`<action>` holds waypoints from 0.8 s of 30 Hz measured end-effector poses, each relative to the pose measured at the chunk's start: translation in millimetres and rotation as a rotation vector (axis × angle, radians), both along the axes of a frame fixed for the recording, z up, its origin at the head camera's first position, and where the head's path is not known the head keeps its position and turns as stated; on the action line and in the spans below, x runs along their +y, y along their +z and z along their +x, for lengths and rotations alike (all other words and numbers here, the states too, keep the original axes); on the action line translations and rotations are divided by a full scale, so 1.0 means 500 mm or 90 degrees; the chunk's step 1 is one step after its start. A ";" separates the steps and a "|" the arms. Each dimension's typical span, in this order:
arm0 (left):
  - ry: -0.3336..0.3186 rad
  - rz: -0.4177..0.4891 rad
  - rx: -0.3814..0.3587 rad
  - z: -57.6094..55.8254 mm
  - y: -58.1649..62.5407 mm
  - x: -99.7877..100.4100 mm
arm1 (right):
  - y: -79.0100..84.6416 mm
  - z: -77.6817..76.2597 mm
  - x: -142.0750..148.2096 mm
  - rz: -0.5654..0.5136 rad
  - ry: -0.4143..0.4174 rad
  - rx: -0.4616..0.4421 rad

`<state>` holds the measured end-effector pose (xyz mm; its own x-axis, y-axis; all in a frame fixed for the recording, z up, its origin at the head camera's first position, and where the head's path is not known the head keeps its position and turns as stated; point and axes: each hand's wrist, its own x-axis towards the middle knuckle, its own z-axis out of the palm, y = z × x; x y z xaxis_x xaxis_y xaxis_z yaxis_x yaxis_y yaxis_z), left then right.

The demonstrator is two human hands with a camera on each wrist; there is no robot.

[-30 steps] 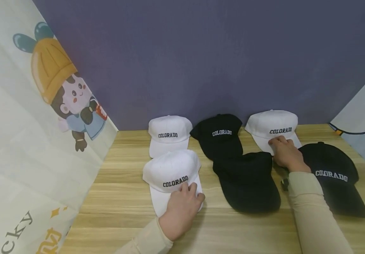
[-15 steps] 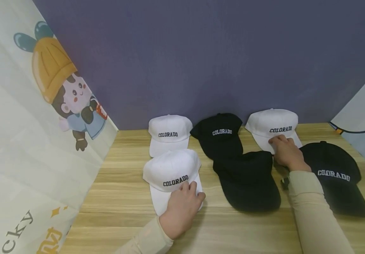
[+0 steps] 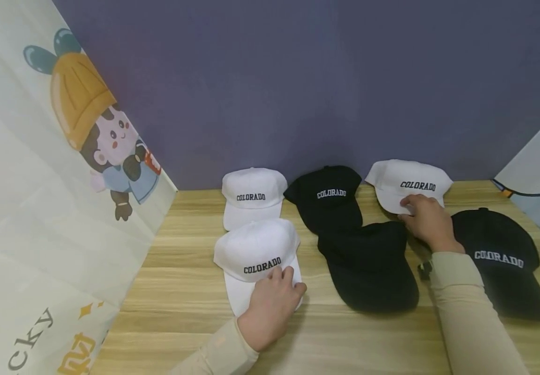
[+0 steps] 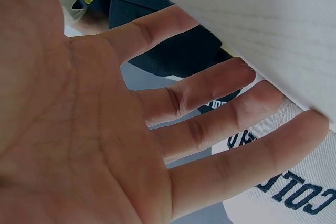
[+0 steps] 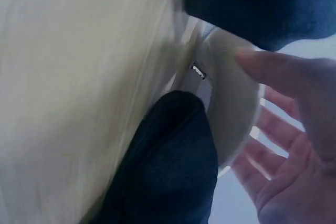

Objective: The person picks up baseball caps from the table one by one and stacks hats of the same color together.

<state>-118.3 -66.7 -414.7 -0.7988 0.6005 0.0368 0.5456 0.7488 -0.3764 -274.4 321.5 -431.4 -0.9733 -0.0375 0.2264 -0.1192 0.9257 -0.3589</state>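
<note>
At the front left, my left hand rests on the brim of a white COLORADO cap. In the left wrist view its fingers are nearly straight, with the tips against the white brim. Toward the back right, my right hand pinches the brim of another white COLORADO cap. The right wrist view has the thumb on the underside of that brim and the fingers on the far side. This cap sits slightly tilted; whether it touches the table cannot be told.
Beside it along the back stand a black cap and a white cap. A black cap lies front middle, another right of my forearm. Behind the wooden table rises a dark wall.
The white cap in my right hand has turned and tilted a little, its right side shifting outward. My left hand stays on its cap. The head view has shifted slightly.
</note>
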 end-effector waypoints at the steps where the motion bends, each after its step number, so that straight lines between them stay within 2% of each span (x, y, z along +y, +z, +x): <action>1: 0.000 0.000 0.001 0.000 0.000 0.000 | 0.002 0.000 -0.001 -0.007 -0.005 0.016; 4: 0.000 -0.002 0.004 0.000 0.000 0.001 | 0.003 0.001 -0.007 -0.034 -0.022 0.078; 7: 0.001 -0.004 0.004 -0.001 0.001 0.001 | 0.002 0.003 -0.015 -0.069 -0.054 0.165; 10: 0.000 -0.003 0.003 -0.002 0.001 0.001 | 0.001 0.003 -0.019 -0.110 -0.103 0.252; 12: -0.001 -0.004 0.005 -0.002 0.002 0.001 | 0.003 0.004 -0.021 -0.133 -0.142 0.285; 16: 0.002 -0.006 0.003 -0.002 0.001 0.001 | 0.008 0.006 -0.023 -0.156 -0.206 0.278; 24: 0.004 -0.011 0.002 -0.002 0.002 0.002 | 0.011 0.009 -0.018 -0.159 -0.229 0.248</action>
